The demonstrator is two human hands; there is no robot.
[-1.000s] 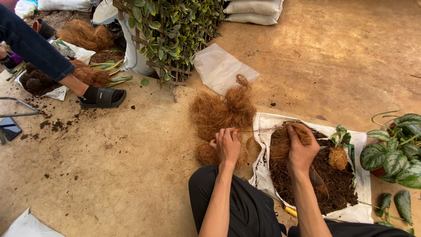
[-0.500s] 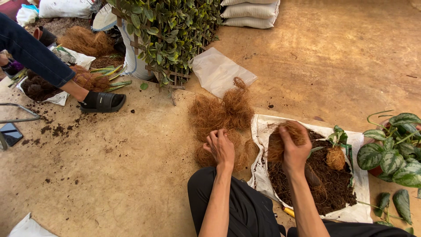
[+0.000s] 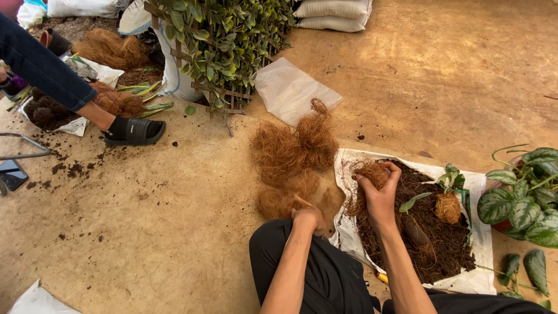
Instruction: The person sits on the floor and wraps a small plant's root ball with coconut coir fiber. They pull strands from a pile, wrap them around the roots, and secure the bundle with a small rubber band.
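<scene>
a clump of coir point(image 3: 367, 174) is gripped in the curled right hand point(image 3: 381, 195) over the soil sack point(image 3: 349, 232); the coir pile point(image 3: 293, 160), just leftward, is touched by the left hand point(image 3: 307, 216), grip not discernible.

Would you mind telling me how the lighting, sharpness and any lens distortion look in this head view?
Head view: soft, even light with faint shadows and no glare; the left hand in the coconut fibre pile and the right hand over the soil sack are sharp; the wide lens bends the edges and stretches the forearms.
</scene>
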